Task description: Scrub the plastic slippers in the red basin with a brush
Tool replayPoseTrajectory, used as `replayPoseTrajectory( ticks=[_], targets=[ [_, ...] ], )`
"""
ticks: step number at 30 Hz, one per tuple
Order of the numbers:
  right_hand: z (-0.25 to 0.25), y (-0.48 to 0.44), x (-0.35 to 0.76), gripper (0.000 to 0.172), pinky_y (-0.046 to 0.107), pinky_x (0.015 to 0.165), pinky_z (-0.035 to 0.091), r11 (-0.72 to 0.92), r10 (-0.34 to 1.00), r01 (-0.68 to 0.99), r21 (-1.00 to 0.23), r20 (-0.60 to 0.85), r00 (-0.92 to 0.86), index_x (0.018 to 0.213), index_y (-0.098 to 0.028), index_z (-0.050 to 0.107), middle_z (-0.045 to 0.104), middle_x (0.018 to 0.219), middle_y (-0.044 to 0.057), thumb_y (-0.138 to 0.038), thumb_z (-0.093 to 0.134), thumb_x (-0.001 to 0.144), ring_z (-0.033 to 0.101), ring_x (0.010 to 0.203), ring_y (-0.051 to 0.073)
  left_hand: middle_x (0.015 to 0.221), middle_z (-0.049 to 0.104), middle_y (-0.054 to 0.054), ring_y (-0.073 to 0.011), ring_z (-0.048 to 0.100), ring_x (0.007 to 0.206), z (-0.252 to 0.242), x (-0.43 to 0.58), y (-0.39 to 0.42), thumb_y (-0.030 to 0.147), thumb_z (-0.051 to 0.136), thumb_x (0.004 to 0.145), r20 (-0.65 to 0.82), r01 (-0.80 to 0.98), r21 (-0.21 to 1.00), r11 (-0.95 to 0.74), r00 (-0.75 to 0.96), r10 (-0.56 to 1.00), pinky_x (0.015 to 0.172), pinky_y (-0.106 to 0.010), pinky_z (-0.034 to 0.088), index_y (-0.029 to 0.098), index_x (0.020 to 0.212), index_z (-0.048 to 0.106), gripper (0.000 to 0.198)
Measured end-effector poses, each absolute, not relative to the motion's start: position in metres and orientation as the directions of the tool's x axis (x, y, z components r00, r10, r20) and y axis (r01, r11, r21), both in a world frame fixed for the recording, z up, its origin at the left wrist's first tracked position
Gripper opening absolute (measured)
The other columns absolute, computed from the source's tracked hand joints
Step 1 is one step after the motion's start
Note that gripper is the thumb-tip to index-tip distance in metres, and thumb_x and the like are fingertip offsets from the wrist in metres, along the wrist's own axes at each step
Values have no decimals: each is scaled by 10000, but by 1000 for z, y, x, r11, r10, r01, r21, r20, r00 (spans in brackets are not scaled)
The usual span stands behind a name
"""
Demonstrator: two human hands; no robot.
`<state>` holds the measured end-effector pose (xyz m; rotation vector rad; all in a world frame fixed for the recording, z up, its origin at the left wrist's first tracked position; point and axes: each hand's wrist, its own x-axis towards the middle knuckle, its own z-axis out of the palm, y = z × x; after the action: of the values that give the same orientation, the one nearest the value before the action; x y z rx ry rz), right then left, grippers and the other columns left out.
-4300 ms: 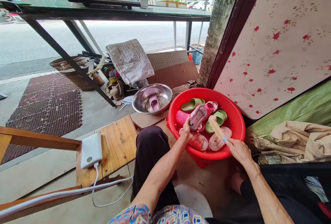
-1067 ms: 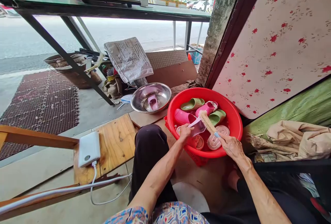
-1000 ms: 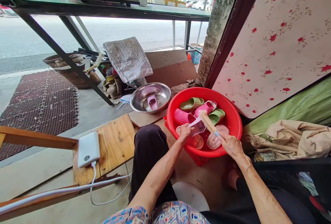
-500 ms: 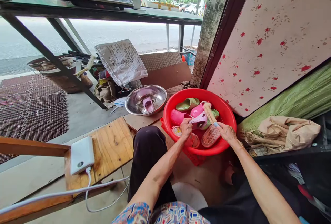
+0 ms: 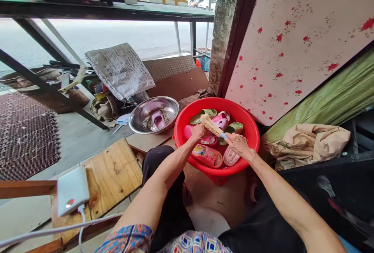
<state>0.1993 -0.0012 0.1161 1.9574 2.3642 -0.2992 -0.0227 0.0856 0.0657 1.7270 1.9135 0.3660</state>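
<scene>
My right hand is closed round the light blue handle of a scrub brush with pale bristles. My left hand grips a lilac clog, mostly hidden behind the brush and my fingers. Both hands are over a red basin that holds several shoes. Among them are a green slipper at the back, another green one at the right, a pink clog, a pink slipper with cartoon decorations and a pale pink sole near the front.
Left of the red basin stands a steel bowl with one lilac clog inside. A wooden bench carries a white power bank with a cable. A flowered panel leans at the right, near a crumpled tan cloth.
The brush has swung leftward and now lies across the clog by my left hand. Seen from my head, the view has shifted, moving most things leftward.
</scene>
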Motion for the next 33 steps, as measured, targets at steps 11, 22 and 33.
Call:
replayPoseTrajectory(
  ticks=[11,22,33],
  targets=[
    [107,26,210,409,324,818,511,54,976,999,-1,-211,-53,1370,-244,691,783,1185,127,-430,429,1118,747,1069,290,1293,749,-214,-313,704,1195,59,-26,91,164,570,932,-269,898,411,154,-42,962,954,-351,494,118,1390,650,467],
    [117,15,257,442,379,871,558,-223,935,965,135,-251,251,1219,-125,774,782,1179,228,-361,416,1113,761,1103,347,1283,724,-188,-373,496,1302,65,-25,79,235,609,967,-106,947,314,-65,102,989,1133,-534,299,182,1231,770,314],
    [109,-7,217,454,352,852,550,-90,960,995,33,-263,95,1319,-165,716,793,1166,190,-402,372,1140,767,1105,326,1285,666,-218,-367,533,1218,24,3,83,357,643,982,33,940,238,-246,246,969,1094,-519,332,130,1303,747,407]
  ],
)
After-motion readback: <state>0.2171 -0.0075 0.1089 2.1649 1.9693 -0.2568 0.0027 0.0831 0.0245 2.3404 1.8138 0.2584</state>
